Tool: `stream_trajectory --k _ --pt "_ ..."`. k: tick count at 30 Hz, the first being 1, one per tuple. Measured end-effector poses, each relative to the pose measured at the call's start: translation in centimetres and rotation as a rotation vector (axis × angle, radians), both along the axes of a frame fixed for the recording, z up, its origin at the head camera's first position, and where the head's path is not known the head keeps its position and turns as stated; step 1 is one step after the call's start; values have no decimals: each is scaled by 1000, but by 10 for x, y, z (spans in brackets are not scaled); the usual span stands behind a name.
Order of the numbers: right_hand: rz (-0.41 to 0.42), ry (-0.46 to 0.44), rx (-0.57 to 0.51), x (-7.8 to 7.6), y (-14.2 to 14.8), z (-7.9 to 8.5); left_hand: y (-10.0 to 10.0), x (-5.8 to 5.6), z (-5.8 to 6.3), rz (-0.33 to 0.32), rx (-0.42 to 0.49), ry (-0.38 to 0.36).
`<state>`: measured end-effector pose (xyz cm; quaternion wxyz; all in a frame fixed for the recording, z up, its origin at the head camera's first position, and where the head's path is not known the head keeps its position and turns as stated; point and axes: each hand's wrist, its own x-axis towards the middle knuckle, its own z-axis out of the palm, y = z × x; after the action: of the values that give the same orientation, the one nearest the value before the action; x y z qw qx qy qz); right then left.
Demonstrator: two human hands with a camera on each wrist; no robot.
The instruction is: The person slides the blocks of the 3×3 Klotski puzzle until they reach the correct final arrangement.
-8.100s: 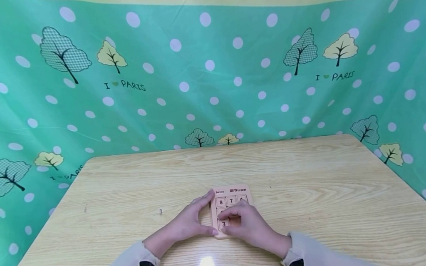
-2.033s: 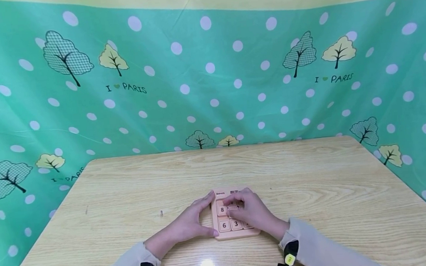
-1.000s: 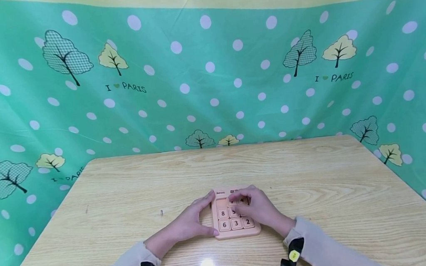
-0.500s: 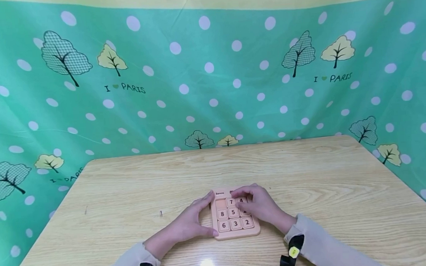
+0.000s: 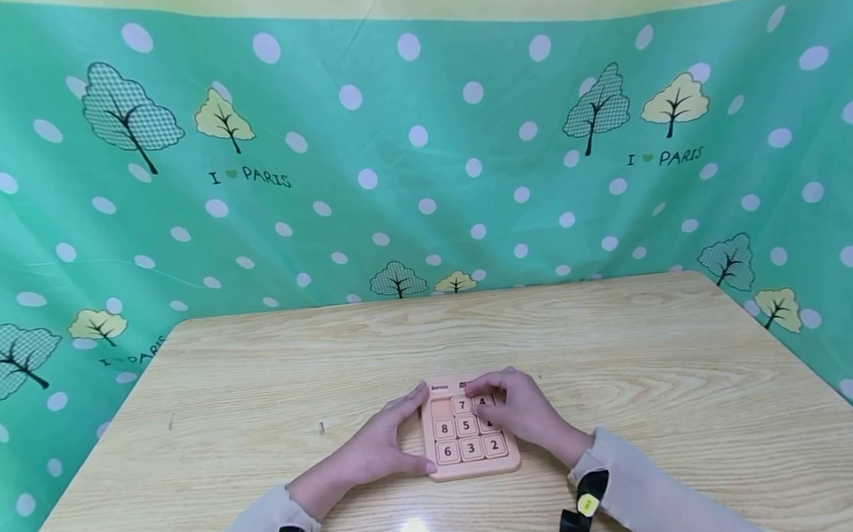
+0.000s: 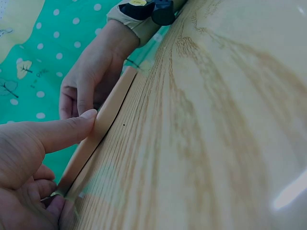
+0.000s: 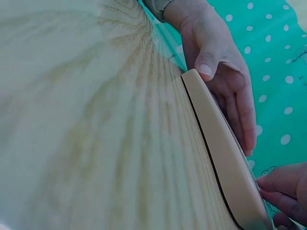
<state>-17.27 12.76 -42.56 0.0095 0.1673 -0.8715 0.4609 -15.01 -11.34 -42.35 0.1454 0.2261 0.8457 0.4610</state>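
A pink number slide puzzle (image 5: 480,467) lies flat on the table, its tiles in three rows. A bare slot shows at its top left, followed by 7 and 4; below are 8, 5, 1, then 6, 3, 2. My left hand (image 5: 376,443) grips the frame's left side, thumb at the near corner and index finger at the far one. Over the right-hand tiles is my right hand (image 5: 528,411), index finger and thumb apart, partly covering the 4 and 1. The right wrist view shows the puzzle's side wall (image 7: 220,153) beside the right fingers (image 7: 283,179).
The wooden table (image 5: 254,363) extends around the puzzle on all sides. A small dark mark (image 5: 322,428) lies left of the hands. Behind the table hangs a green dotted curtain (image 5: 419,166) with printed trees.
Tiles have been rearranged; between two and one seconds ago the 8 slid down, baring the top-left slot. The right hand has shifted right, then stayed nearly still. The left hand kept its place.
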Motion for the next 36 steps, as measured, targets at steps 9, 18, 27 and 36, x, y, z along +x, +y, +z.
stream_trajectory --k 9,18,27,36 --pt "-2 -20 11 2 0 2 0 0 0 -2 6 0" --pt "-5 -9 35 2 -5 2 -2 0 -2 2 0 4" --pt "29 11 16 3 -10 4 -1 0 -1 5 -2 7" --pt "25 -3 17 1 -15 3 0 0 0 -2 -2 4"
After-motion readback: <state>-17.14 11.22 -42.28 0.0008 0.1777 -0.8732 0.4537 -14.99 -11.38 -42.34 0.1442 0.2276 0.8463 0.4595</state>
